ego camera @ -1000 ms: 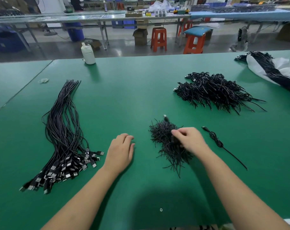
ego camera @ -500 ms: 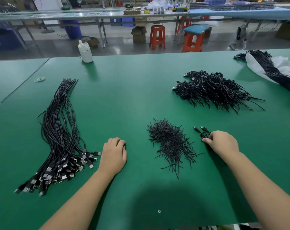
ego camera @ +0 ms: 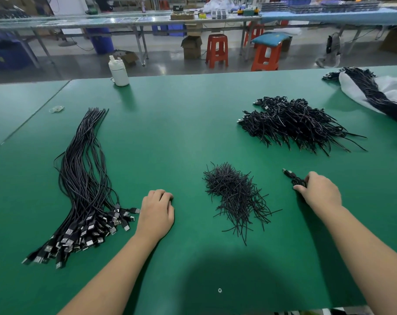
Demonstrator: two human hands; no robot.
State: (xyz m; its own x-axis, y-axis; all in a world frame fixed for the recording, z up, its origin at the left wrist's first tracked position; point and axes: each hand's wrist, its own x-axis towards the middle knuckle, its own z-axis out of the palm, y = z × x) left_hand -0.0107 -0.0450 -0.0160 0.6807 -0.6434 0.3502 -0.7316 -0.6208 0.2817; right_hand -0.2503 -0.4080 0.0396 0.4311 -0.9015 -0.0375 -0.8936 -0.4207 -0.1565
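My right hand [ego camera: 320,193] lies on a small coiled black cable [ego camera: 291,177] at the right of the green table [ego camera: 181,123], fingers and thumb curled on the coil. The cable's plug end sticks out to the upper left of the hand. A loose pile of short black twist ties [ego camera: 233,194] sits between my hands. On the table left of that pile, my left hand [ego camera: 156,212] rests with fingers loosely curled and holds nothing. Just left of it lie the plug ends of a long bundle of straight black USB cables [ego camera: 84,178].
A heap of tied black cables [ego camera: 295,123] lies at the back right. Further right, more cables rest on a white bag [ego camera: 361,92]. A white bottle [ego camera: 119,72] stands at the far edge, and rubber bands [ego camera: 56,109] lie at the far left.
My right hand left the twist-tie pile and moved right onto the coiled cable. My left hand's fingers went from flat to curled and drew back slightly.
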